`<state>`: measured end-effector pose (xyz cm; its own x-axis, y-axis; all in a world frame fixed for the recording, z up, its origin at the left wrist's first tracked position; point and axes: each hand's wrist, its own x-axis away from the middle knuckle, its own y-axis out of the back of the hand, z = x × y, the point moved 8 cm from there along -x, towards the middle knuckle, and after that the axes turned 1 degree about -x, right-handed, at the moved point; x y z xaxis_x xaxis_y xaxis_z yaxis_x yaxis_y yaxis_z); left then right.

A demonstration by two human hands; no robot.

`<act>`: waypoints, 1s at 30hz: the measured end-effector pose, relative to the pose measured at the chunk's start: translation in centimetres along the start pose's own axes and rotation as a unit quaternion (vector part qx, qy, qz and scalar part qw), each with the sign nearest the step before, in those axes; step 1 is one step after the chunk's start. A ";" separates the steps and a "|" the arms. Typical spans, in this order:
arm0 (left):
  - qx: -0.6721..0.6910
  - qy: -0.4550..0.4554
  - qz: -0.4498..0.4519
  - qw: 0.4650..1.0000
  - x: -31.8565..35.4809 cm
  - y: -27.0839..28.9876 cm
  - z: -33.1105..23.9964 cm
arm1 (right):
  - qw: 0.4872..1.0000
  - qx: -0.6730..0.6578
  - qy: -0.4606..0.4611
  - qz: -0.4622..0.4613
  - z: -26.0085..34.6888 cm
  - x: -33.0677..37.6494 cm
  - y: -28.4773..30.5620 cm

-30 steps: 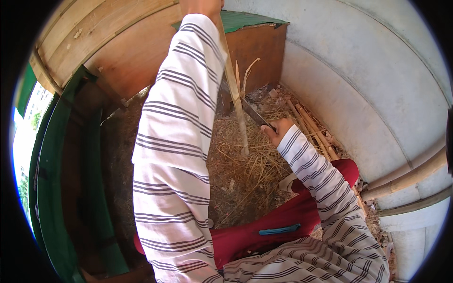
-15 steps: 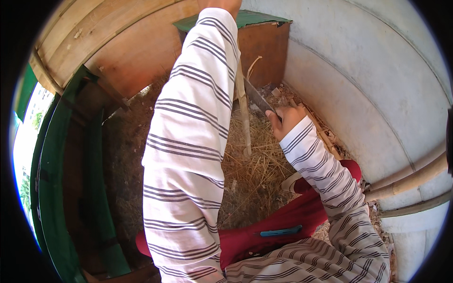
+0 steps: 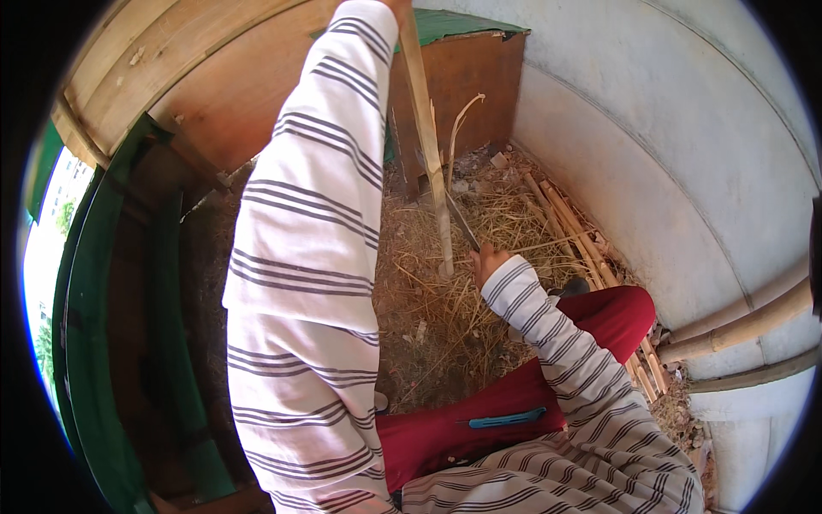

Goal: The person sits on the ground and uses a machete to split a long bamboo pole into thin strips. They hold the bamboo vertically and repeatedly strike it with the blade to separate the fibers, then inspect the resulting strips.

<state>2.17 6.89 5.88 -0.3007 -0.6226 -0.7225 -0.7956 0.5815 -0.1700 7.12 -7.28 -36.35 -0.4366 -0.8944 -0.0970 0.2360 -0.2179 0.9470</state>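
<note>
Slanting down to the straw point(image 3: 469, 310), the stick point(image 3: 419, 103) looks light, stiff and splintery, best held near its upper end. The left hand point(image 3: 399, 6) is mostly cropped there; I cannot tell its grip. The right hand's point(image 3: 489, 263) fingers are clamped on the knife point(image 3: 463, 223), its blade meeting the stick. Canes point(image 3: 591, 254) lie beyond.

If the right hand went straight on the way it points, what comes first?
Probably the pale stick, by the far end of the knife in the right hand; depth is unclear.
</note>
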 end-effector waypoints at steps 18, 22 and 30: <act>0.005 -0.020 -0.015 1.000 0.3 -0.2 1.1 | 0.987 0.057 -0.107 -0.109 0.7 -2.0 4.5; -0.027 -0.049 -0.048 0.997 -0.1 -0.2 0.3 | 0.979 0.042 -0.117 -0.160 0.0 -2.0 4.8; -0.066 -0.047 -0.047 0.996 0.4 0.7 -0.3 | 0.993 0.061 -0.079 -0.061 0.0 -2.6 5.0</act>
<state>1.31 6.90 5.70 -0.1761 -0.6165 -0.7674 -0.8822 0.4447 -0.1548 9.39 -6.03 -31.37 -0.5881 -0.7901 -0.1729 0.0696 -0.2625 0.9624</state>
